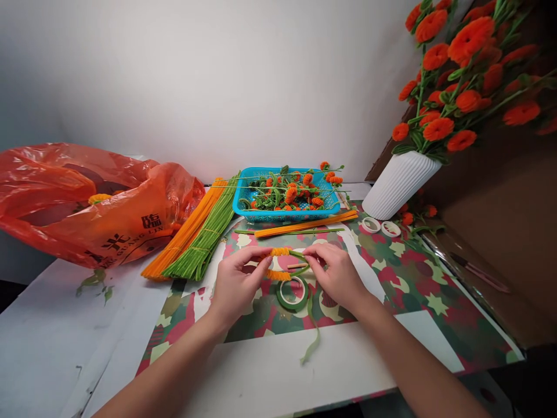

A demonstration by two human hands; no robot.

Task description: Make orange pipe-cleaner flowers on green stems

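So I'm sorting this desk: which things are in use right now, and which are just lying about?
In use: left hand, right hand, orange pipe cleaner, green tape roll.

Lying about: orange bag, pipe cleaner bundles, blue basket, white vase, white tape rolls.

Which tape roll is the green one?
The green tape roll lying below the hands, its loose end trailing toward the viewer; the two white rolls sit by the white vase.

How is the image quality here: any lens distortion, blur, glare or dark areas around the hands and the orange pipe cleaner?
Head view: wide-angle bending tilts the white vase and stretches the forearms; left hand, right hand and the orange pipe cleaner are sharp and evenly lit; glare on the orange plastic bag; right edge dim.
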